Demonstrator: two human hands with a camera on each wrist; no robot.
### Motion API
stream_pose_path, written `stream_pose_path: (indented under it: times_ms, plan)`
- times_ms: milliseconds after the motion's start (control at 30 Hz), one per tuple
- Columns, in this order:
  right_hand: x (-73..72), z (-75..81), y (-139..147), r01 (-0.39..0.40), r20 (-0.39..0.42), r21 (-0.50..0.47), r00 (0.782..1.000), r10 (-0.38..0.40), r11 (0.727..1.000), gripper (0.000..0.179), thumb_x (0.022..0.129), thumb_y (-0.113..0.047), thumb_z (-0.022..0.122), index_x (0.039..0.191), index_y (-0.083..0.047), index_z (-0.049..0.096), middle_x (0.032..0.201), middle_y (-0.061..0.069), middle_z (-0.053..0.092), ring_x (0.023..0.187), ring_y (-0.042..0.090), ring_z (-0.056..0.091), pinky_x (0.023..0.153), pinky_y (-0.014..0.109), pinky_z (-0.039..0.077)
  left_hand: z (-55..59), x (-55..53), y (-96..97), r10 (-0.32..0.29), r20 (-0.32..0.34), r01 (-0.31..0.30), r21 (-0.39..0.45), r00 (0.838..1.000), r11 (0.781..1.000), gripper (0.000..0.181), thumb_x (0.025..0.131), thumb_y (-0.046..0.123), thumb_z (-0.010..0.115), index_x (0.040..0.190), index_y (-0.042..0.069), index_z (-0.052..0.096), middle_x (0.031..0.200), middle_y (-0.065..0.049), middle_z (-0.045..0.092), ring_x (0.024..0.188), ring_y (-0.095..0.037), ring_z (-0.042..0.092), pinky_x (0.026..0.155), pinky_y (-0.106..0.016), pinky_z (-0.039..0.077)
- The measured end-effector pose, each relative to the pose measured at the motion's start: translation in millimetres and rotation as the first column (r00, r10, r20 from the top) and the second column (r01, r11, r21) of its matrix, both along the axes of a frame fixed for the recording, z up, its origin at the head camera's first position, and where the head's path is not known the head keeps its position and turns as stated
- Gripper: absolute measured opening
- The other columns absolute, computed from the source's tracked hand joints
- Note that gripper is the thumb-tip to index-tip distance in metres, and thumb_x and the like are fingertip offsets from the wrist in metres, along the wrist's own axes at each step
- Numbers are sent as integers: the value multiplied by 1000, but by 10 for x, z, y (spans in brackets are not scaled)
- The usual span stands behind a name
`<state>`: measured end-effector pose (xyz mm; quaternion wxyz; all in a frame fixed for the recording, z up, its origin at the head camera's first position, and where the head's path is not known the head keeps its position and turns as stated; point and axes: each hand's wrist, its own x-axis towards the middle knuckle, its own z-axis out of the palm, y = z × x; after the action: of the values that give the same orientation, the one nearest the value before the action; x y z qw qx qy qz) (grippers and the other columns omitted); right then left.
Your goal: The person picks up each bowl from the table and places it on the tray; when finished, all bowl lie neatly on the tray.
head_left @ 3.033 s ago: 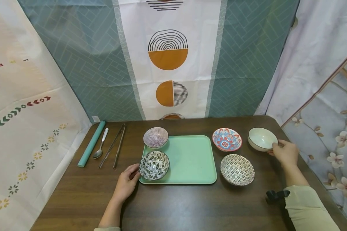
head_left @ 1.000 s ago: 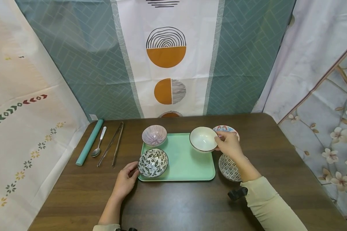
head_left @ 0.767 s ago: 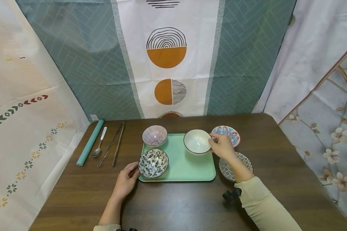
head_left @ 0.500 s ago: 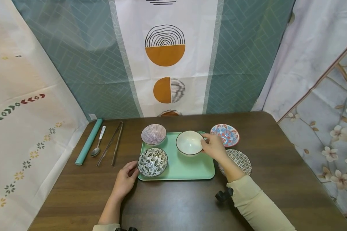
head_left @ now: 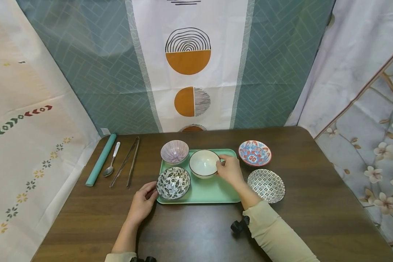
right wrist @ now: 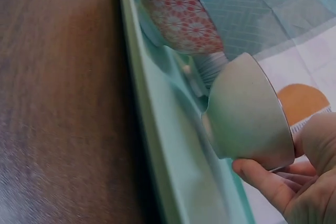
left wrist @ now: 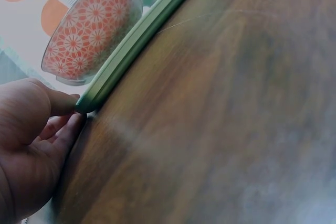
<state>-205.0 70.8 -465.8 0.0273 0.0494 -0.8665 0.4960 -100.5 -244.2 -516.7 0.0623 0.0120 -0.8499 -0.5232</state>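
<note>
My right hand (head_left: pixel 230 170) grips a plain white bowl (head_left: pixel 203 163) with a dark rim, thumb and fingers at its right side. In the right wrist view the white bowl (right wrist: pixel 247 114) is close over the green tray (right wrist: pixel 157 129). My left hand (head_left: pixel 142 202) pinches the front left corner of the tray (head_left: pixel 216 193), thumb above and fingers below in the left wrist view. A black-and-white leaf-patterned bowl (head_left: pixel 173 183), red-flowered outside (left wrist: pixel 89 35), stands on the tray near that hand. Behind it, a purple-striped bowl (head_left: pixel 174 152) stands at the tray's back left corner.
Right of the tray are a red-and-blue patterned bowl (head_left: pixel 254 153) and a brown-checked bowl (head_left: pixel 266 186). On the left lie a teal roll (head_left: pixel 100 160), a spoon (head_left: pixel 112 159) and metal tongs (head_left: pixel 133 160). Fabric hangs behind the wooden table (head_left: pixel 190 233).
My right hand has carried the white bowl left from the table's right side to over the tray, near the leaf-patterned bowl. The left hand has stayed at the tray corner.
</note>
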Motion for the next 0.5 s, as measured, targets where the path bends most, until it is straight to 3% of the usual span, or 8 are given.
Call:
stream_pose_path:
  times_ms: [300, 500]
  plan:
    - [19, -79, -71, -25, -142, 174, 989, 50, 984, 20, 97, -4, 57, 108, 5, 71, 68, 8, 68, 57, 15, 60, 51, 28, 48, 4, -4, 1, 4, 10, -4, -5, 1000, 1000, 33, 96, -9, 61, 129, -11, 62, 133, -22, 60, 120, -33, 60, 96, -22, 52]
    - [48, -1, -63, -59, -99, 233, 992, 84, 971, 26, 101, -13, 56, 114, 6, 69, 83, 15, 73, 76, 25, 70, 68, 41, 57, 2, -8, 7, 5, -6, -5, -3, 1000, 1000, 33, 95, -11, 61, 128, -11, 62, 132, -22, 61, 119, -33, 60, 95, -20, 51]
